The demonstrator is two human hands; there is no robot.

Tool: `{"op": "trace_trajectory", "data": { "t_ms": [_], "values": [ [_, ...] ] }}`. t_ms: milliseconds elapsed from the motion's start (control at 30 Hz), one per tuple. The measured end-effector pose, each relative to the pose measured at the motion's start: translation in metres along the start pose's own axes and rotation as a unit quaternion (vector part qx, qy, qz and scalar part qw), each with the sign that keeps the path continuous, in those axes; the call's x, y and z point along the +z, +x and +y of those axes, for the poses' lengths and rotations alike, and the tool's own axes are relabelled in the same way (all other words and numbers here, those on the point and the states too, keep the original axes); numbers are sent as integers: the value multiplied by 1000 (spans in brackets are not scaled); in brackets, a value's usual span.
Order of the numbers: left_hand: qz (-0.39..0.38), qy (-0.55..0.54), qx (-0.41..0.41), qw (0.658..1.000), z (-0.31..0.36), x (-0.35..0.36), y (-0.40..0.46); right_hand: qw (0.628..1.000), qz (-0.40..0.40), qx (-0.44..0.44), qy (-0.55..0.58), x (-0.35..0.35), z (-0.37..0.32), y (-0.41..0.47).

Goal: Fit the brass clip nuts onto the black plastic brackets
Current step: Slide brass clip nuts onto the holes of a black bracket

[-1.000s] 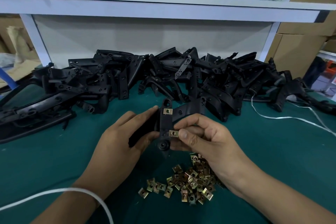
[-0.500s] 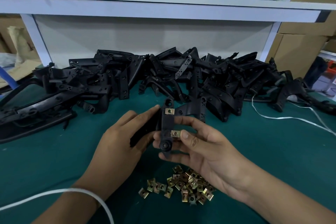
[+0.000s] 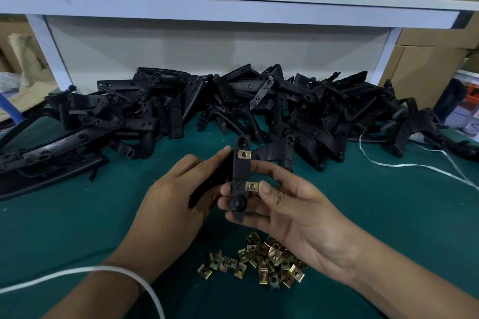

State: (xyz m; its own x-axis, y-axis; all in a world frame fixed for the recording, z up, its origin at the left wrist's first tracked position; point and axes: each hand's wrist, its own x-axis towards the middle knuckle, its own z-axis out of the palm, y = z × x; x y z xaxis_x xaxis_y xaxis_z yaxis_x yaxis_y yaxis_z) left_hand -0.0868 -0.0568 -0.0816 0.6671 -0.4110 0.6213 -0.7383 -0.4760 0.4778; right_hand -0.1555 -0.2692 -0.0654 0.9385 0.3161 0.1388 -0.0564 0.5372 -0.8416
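Both hands hold bracket (image 3: pixel 241 176), right hand (image 3: pixel 293 211) fingers now uncurled under it, thumb on lower nut (image 3: pixel 252 186), left hand (image 3: pixel 178 197) unchanged

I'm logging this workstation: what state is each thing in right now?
Held bracket: upright, gripped by both hands.
Upper clip nut: seated on bracket.
Lower clip nut: on bracket, right thumb against it.
Left hand: holding bracket.
Right hand: holding bracket.
Loose clip nuts: piled on mat.
Bracket heap: unsorted.

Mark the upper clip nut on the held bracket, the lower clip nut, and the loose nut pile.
upper clip nut (image 3: pixel 244 154): head view, flat brass face
lower clip nut (image 3: pixel 252 186): head view, face beside thumb
loose nut pile (image 3: pixel 261 259): head view, heap's middle
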Motion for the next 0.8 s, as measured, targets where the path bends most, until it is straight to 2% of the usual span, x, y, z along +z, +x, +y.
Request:
{"op": "trace_trajectory", "data": {
  "t_ms": [800],
  "values": [
    [-5, 16, -2, 1000, 7, 0, 0, 1000, 27, 3, 5, 4, 0, 0]
  ]
}}
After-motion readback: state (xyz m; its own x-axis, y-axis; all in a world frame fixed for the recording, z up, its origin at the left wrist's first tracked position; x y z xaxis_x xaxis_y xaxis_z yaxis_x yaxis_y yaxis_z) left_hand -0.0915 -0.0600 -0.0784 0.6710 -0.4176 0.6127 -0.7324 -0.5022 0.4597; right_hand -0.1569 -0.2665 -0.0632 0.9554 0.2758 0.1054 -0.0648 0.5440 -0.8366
